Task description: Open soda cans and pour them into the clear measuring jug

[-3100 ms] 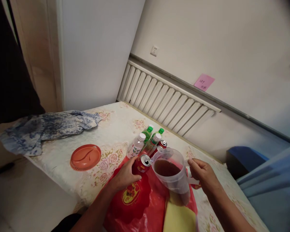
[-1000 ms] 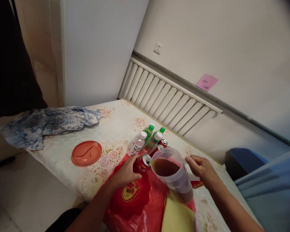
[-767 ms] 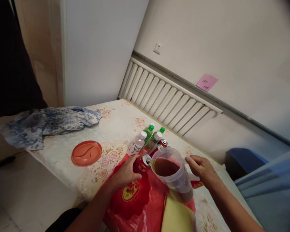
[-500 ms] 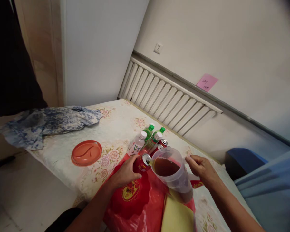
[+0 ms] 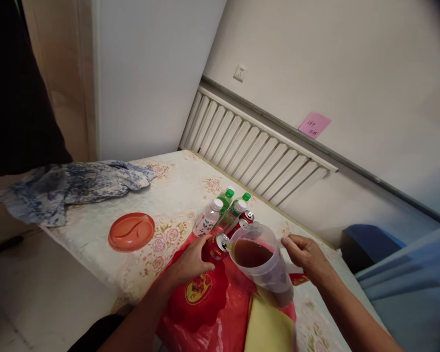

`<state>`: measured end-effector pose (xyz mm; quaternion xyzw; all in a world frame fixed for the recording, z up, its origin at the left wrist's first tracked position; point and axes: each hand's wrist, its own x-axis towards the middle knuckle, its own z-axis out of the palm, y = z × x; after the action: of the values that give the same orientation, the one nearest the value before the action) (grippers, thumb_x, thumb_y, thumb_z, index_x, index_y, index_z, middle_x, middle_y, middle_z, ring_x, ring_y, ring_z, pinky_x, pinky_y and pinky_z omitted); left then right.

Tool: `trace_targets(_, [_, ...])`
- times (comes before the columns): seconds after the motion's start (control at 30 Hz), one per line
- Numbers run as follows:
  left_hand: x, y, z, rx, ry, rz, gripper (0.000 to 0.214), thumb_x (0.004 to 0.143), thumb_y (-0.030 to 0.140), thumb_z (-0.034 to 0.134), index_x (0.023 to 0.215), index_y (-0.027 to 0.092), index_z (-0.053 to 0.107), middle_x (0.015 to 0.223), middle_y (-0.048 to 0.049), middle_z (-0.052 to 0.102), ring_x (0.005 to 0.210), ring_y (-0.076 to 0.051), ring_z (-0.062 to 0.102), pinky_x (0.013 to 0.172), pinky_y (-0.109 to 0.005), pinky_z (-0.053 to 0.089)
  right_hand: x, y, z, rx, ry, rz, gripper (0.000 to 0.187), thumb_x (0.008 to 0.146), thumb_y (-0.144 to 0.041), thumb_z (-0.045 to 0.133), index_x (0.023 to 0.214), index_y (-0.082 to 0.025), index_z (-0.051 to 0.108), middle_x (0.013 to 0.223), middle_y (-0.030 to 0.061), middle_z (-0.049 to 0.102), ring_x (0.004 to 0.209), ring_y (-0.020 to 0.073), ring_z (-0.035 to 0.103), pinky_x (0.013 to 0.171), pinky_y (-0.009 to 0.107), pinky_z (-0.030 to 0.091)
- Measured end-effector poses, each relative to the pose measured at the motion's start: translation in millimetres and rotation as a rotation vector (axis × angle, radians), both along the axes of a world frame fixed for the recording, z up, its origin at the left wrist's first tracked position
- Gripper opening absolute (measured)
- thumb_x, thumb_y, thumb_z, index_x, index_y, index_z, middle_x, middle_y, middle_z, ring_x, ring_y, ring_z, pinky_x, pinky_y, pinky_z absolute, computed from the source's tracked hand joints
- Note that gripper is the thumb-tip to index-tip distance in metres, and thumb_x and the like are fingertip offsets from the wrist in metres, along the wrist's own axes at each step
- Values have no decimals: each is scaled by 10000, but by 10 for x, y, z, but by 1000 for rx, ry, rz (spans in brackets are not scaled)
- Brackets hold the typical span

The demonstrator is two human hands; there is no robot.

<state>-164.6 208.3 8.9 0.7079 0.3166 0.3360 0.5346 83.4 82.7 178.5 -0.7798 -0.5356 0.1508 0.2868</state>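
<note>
My right hand (image 5: 305,256) grips the handle of a clear plastic pitcher (image 5: 267,274) holding brown liquid. The pitcher is tilted to the left, its spout over the open top of a red can (image 5: 217,246). My left hand (image 5: 189,264) is wrapped round that can, which stands on a red plastic bag (image 5: 205,305). Several small bottles (image 5: 220,215) with white and green caps and another red can (image 5: 246,216) stand just behind.
An orange plate (image 5: 131,231) lies on the flowered tablecloth (image 5: 168,193) to the left, a blue-and-white cloth (image 5: 66,188) beyond it. A yellow sheet (image 5: 269,330) lies under the pitcher. A radiator (image 5: 253,151) runs along the wall; a blue object (image 5: 372,244) sits at right.
Since three seconds ago the pitcher has tipped further left, bringing its spout over the can. In the last second both hands have held almost still.
</note>
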Motion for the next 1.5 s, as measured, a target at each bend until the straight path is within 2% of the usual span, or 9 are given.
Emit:
trace_targets(0.3, [-4,10,-23,18,11,-30,749,607,160,672,1327,225,478,1362,-73,585,1243,-268,557,1064,-371,437,19,1,-12,-31,12,1,458,839,-564,487,566,-244,308,499,-85,260,388,75,267,400,242,195])
trace_targets(0.57, [6,23,-52,29,16,-26,777,605,163,672,1349,217,455,1399,-94,557,1287,-288,521,1089,-391,410,24,5,-21,-27,21,15,468,836,-576,492,564,-243,308,504,-82,268,409,78,261,414,243,194])
trace_targets(1.5, [4,16,-44,48,28,-10,766,598,161,672,1335,244,482,1380,-62,578,1263,-273,541,1075,-379,422,69,9,-35,-70,6,37,481,863,-586,476,575,-241,305,513,-82,272,406,74,276,390,231,189])
